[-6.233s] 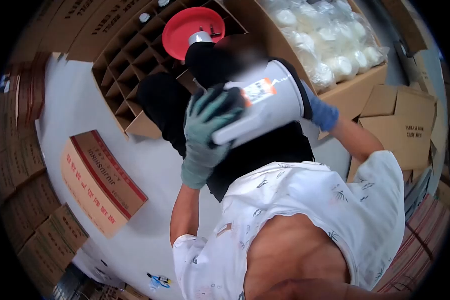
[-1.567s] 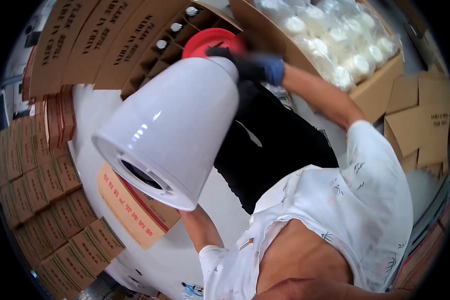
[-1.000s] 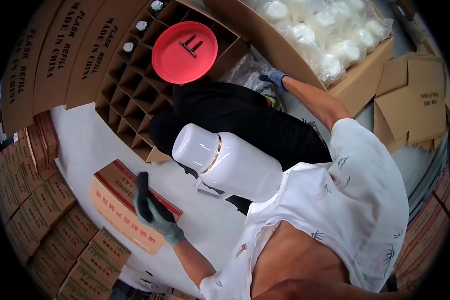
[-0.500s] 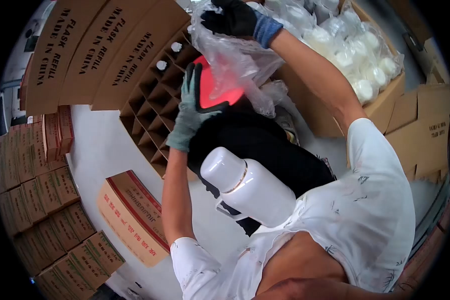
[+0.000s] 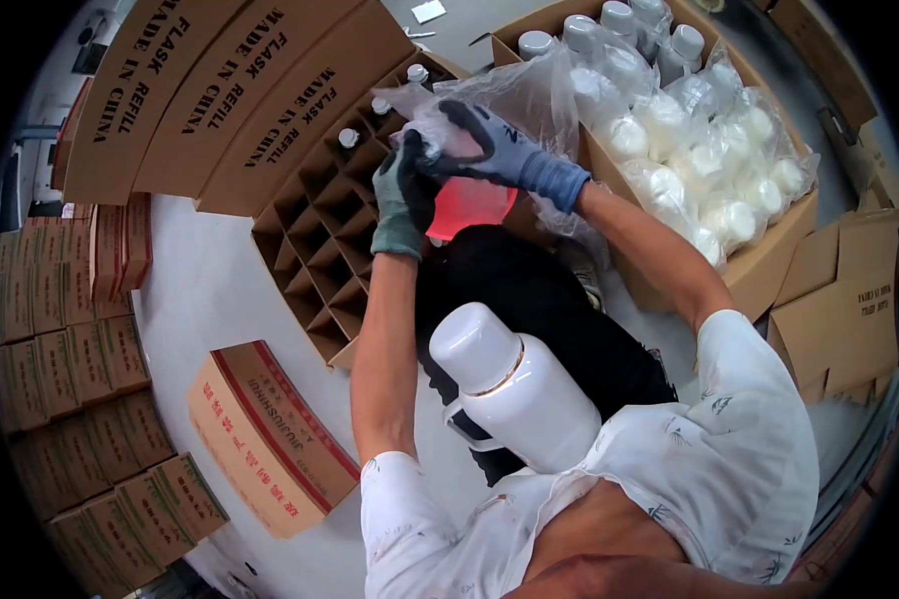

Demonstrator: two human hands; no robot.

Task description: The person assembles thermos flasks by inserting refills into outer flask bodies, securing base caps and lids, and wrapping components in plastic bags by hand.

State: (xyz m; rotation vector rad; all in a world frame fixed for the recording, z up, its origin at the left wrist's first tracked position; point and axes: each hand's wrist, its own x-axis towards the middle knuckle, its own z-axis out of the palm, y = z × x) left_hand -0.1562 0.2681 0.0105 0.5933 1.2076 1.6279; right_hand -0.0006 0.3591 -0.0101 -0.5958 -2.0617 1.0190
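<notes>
Clear plastic bag (image 5: 541,100) bunched between left hand (image 5: 404,195) and right hand (image 5: 497,150), both clamped on it

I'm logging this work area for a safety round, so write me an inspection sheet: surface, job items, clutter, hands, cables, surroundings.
Surface: grey floor, largely bare between the boxes.
Job items: white flask lying in the lap, lid on; clear plastic partly covering the red dish.
Clutter: loose cardboard at the right; printed box on the floor.
Hands: left hand and right hand, both gloved, hold the clear plastic; fingertips partly hidden.
Cables: nothing seen.
Surroundings: divided carton with at least three white caps showing; open carton of wrapped white pieces; stacked cartons at the left.
</notes>
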